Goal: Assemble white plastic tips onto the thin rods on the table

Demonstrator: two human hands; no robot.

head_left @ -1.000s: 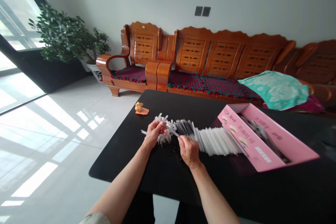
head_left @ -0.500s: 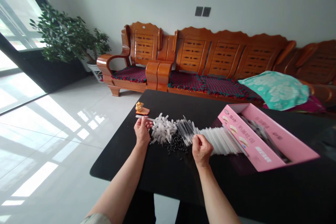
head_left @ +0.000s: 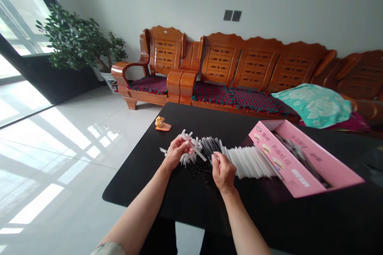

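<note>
My left hand pinches a translucent white pen barrel that slants down to the right over the piles. Its lower end comes close to my right hand, whose fingers are closed; what they hold, if anything, is hidden. White plastic pen caps lie heaped behind and beside my left hand. In front of that heap are small black plugs. A bundle of dark pen refills with pale tips lies just behind my right hand. More translucent barrels lie in a row to its right.
On the black table, a pink box at the right holds dark thin items. A small yellow figurine on an orange base stands at the far left. Beyond the table are a wooden sofa and a potted plant.
My left hand has moved right with the barrel, from beside the figurine to over the cap heap, and the barrel now tilts downward. My right hand has shifted slightly left.
</note>
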